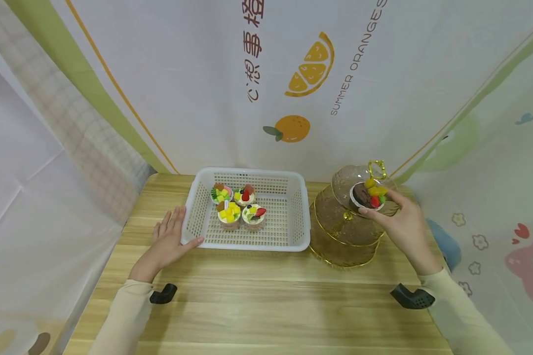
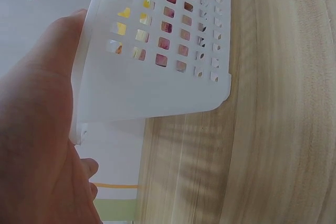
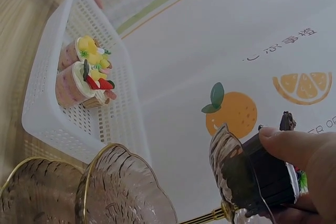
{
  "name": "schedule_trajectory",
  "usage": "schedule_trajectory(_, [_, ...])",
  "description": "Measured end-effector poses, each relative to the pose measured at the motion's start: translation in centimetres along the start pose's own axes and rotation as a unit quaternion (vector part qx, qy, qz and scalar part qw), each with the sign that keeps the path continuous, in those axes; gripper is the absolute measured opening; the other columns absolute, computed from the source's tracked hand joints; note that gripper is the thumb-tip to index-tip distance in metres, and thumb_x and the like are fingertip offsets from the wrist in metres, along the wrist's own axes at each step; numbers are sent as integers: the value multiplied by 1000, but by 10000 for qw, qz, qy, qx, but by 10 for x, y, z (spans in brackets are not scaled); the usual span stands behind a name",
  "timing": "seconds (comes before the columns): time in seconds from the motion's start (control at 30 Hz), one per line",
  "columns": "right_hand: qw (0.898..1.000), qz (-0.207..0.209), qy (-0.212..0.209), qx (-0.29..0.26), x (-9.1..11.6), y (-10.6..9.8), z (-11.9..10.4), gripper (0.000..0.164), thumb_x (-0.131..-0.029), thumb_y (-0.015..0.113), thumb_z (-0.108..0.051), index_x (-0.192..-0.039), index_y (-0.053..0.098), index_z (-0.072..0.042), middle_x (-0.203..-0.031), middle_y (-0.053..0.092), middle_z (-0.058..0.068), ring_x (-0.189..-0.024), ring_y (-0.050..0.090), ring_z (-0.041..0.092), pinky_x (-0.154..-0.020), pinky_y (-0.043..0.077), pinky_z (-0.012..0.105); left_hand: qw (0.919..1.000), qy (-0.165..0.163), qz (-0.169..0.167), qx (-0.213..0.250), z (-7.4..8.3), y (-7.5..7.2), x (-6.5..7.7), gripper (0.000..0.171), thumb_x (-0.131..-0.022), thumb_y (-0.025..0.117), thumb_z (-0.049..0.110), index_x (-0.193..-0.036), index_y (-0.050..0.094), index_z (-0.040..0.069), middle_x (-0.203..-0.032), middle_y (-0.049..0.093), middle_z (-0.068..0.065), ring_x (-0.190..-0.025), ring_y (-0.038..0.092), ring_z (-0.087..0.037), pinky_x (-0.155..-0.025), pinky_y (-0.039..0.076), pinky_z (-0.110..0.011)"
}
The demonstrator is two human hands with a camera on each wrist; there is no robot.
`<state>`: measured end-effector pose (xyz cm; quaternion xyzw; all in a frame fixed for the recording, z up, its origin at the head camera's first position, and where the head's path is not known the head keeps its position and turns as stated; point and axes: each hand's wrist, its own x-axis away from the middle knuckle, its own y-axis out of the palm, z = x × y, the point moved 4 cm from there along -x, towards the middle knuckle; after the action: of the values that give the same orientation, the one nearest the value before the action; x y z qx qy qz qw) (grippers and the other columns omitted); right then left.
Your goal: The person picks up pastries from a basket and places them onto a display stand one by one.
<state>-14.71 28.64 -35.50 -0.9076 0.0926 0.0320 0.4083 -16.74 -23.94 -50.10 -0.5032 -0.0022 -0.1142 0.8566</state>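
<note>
My right hand (image 1: 406, 227) pinches a chocolate cupcake (image 1: 361, 195) topped with yellow fruit and a red berry, at the top tier of a clear, gold-rimmed tiered stand (image 1: 333, 222). In the right wrist view, the cupcake's dark side (image 3: 262, 177) shows behind the clear top plate, with my thumb at its edge. My left hand (image 1: 171, 242) rests against the near left corner of a white plastic basket (image 1: 257, 246), fingers extended, thumb along the front rim. Several fruit-topped dessert cups (image 1: 229, 215) stand grouped in the basket's left half.
The wooden table (image 1: 266, 305) carries the basket at left and the stand close to its right. A white curtain (image 1: 195, 88) with orange prints hangs behind the table. The stand's gold handle (image 1: 377, 169) rises behind the cupcake.
</note>
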Motion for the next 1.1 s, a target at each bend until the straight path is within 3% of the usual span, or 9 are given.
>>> schedule_trajectory(0.23, [9998, 115, -185, -11, -2, 2, 2, 73, -80, 81, -44, -138, 57, -6, -133, 61, 26, -123, 54, 43, -91, 43, 54, 10000, 5, 17, 4, -1, 1, 0, 107, -91, 56, 62, -159, -5, 6, -166, -8, -23, -152, -12, -47, -114, -5, -73])
schedule_trajectory(0.47, [9996, 73, -265, 1, -2, 2, 2, 73, -81, 80, -43, -139, 56, -6, -134, 60, 26, -123, 54, 43, -91, 44, 55, 10000, -12, 42, -42, 0, 1, 0, 107, -91, 56, 63, -159, -5, 6, -166, -7, -23, -152, -10, -47, -114, -4, -73])
schedule_trajectory(0.8, [9989, -166, -382, -203, 0, 1, -1, 80, -79, 83, -38, -143, 50, -2, -139, 55, 29, -132, 45, 48, -105, 35, 66, 10000, 8, 68, -23, 0, 1, 1, 107, -91, 56, 63, -159, -3, 5, -166, -7, -23, -152, -10, -47, -114, -4, -73])
schedule_trajectory(1.1, [9992, 104, -397, 8, 6, -2, 1, 85, -77, 85, -35, -146, 47, -5, -138, 56, 28, -129, 43, 47, -104, 32, 65, 9999, -12, 105, -16, 0, 1, 0, 108, -90, 57, 62, -159, -2, 5, -166, -5, -23, -152, -8, -48, -113, -3, -74])
